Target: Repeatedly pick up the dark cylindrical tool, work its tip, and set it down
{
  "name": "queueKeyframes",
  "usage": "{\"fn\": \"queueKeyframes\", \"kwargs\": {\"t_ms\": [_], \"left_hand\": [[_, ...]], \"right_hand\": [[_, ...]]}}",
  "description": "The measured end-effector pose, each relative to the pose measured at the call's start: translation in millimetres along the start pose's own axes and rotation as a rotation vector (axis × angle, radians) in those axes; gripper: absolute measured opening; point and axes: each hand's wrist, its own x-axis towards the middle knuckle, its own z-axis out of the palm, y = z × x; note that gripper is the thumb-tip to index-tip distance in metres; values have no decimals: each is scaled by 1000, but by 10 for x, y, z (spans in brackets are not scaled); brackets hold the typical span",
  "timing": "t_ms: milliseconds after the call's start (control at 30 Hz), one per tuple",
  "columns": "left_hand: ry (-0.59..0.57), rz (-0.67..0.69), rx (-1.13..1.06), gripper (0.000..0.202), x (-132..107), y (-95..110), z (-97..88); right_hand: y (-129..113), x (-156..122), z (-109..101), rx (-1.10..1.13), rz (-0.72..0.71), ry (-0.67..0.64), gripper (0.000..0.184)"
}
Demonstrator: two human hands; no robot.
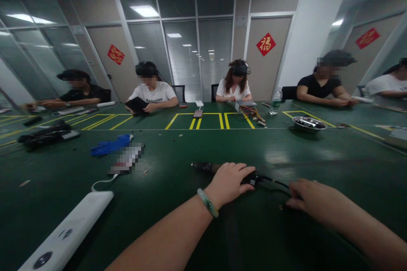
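My left hand (pixel 230 181), with a green bangle at its wrist, is wrapped over a black corded tool that looks like an electric screwdriver (pixel 203 166). The tool lies on its side on the green tabletop (pixel 178 220), its narrow metal tip pointing left. From its right end runs a black cord (pixel 275 181). My right hand (pixel 307 194) is closed with the cord between its fingers, just above the table. Part of the tool's body is hidden under my left hand.
To the left are a long white device (pixel 73 224) with a white cable, a phone (pixel 127 159), a blue glove (pixel 111 145) and a black bundle (pixel 47 134). Farther off are a metal bowl (pixel 309 124), a water bottle (pixel 276 100), coloured wires (pixel 252 115) and several seated people.
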Motion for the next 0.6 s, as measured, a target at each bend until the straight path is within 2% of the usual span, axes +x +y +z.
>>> {"fn": "queueKeyframes", "kwargs": {"t_ms": [67, 167, 300, 433, 533, 600], "left_hand": [[-20, -4, 13, 59, 16, 14, -13], [-49, -14, 29, 61, 30, 16, -21], [-68, -67, -4, 58, 12, -7, -60], [-112, -118, -44, 53, -37, -40, -155], [-161, -134, -54, 49, -79, -75, -245], [-198, -140, -53, 47, -103, -99, -303]], "right_hand": [[8, -8, 27, 33, -87, 28, 29], [10, 32, 65, 21, -140, 77, 21], [5, 146, 53, 26, -48, 116, 19], [-40, 262, 64, 86, 44, 298, 29], [-136, 319, 111, 169, 23, 436, 32], [-232, 337, 142, 221, -31, 458, 31]]}}
